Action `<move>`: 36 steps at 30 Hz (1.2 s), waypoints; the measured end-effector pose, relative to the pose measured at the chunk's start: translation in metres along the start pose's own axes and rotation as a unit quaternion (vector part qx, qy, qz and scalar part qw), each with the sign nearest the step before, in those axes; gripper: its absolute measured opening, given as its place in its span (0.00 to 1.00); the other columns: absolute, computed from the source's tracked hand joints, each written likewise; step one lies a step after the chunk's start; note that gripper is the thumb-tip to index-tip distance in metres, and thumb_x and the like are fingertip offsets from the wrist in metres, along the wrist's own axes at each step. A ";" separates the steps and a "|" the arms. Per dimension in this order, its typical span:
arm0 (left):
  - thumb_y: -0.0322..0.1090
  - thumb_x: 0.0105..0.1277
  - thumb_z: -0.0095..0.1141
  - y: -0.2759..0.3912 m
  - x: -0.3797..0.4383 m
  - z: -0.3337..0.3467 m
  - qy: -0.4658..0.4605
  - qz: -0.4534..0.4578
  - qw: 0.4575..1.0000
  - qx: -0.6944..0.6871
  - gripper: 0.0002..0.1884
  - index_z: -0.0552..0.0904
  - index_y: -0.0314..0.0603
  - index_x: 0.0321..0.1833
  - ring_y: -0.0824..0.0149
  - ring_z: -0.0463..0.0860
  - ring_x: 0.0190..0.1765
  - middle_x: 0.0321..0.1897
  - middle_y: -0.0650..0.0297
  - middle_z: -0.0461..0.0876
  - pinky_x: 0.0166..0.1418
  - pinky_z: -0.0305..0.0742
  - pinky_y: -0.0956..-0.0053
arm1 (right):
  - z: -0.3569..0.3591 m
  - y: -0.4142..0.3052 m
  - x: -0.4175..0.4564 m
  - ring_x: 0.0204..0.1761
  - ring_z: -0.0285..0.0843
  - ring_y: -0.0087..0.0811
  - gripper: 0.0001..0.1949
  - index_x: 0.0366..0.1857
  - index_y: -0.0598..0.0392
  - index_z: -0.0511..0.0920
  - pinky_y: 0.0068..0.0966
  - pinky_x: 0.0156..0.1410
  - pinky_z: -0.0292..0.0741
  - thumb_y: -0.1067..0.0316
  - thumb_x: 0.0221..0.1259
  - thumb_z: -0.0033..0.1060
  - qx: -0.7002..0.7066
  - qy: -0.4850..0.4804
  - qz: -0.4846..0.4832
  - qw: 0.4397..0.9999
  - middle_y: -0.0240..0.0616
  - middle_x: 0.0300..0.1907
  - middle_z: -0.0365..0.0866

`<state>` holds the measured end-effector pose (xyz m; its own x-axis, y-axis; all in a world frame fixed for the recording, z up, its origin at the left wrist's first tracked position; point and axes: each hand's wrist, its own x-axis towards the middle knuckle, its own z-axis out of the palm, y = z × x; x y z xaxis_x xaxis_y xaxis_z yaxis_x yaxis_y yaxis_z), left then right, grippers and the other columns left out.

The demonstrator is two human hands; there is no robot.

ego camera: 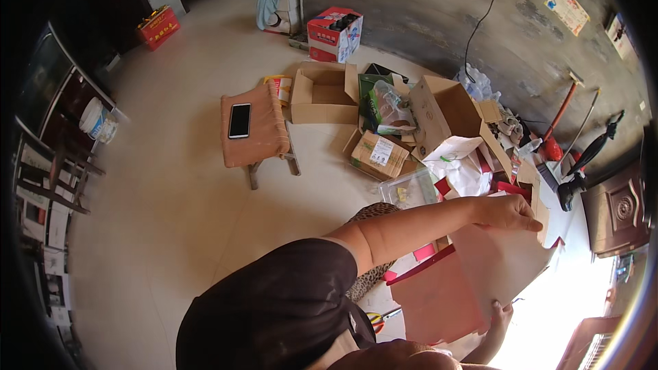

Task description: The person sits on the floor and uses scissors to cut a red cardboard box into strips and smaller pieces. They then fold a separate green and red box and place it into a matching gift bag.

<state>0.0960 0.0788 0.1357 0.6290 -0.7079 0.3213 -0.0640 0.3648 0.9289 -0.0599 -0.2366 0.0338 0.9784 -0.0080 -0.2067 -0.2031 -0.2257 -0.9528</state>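
Note:
A large pinkish-red sheet of paper or thin card (434,295) with torn, ragged edges is spread before me, and a paler beige flap (501,257) of it is lifted. My left hand (506,214) pinches the flap's upper edge, fingers curled in. Lower down, my right hand (501,313) grips the sheet's lower edge; part of that hand is hidden by the sheet. A dark red strip (424,264) runs along the sheet's upper left edge. Beside it on the floor lie scissors (379,321) with red and yellow handles.
Opened cardboard boxes (324,108), a taped carton (379,155), a clear plastic container (411,187) and crumpled white paper (465,169) crowd the floor ahead. A phone (239,120) rests on a folding stool (254,151). A broom (551,174) and umbrella (596,139) lean against the wall.

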 end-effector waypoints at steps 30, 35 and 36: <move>0.46 0.67 0.62 -0.103 0.050 0.002 0.377 0.120 0.852 0.342 0.33 0.66 0.37 0.70 0.47 0.76 0.60 0.57 0.46 0.77 0.65 0.69 0.60 | -0.032 -0.032 -0.019 0.58 0.74 0.35 0.29 0.62 0.63 0.70 0.33 0.59 0.74 0.55 0.64 0.65 0.007 0.249 -0.078 0.965 0.41 0.58 0.76; 0.48 0.71 0.57 -0.105 0.054 0.007 0.318 0.115 0.907 0.253 0.27 0.73 0.35 0.64 0.54 0.79 0.58 0.53 0.51 0.80 0.63 0.71 0.62 | -0.035 -0.023 -0.022 0.59 0.74 0.36 0.29 0.63 0.63 0.69 0.33 0.60 0.74 0.54 0.65 0.65 0.010 0.267 -0.072 0.961 0.41 0.59 0.76; 0.49 0.71 0.57 -0.104 0.055 0.010 0.334 0.136 0.899 0.250 0.26 0.73 0.35 0.63 0.55 0.79 0.57 0.52 0.52 0.81 0.61 0.72 0.62 | -0.036 -0.022 -0.021 0.59 0.74 0.36 0.29 0.64 0.63 0.69 0.33 0.60 0.74 0.54 0.65 0.64 0.010 0.271 -0.074 0.960 0.41 0.59 0.76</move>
<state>0.1300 -0.0041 0.0591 0.8520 -0.0512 0.5211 -0.5200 0.0343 0.8535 -0.0747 -0.2664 0.0674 0.8721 -0.4842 0.0710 -0.0565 -0.2437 -0.9682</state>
